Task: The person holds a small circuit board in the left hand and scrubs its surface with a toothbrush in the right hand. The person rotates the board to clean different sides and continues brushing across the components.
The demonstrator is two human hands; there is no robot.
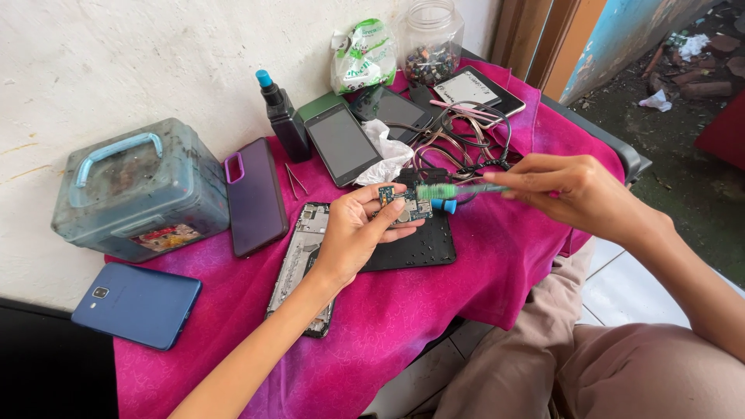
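We are seeing the scene in bright, even daylight that is reaching the tabletop [466, 310] without harsh glare. Shadows are staying soft: the left hand [353, 233] is casting a faint one onto the black mat [423, 247] beneath it. The dark phone screens [341, 143] near the far edge are catching pale reflections. Everything is staying fairly sharp at centre, while the wide lens is bending straight lines toward the corners. The bottom-left corner is falling into deep shade.
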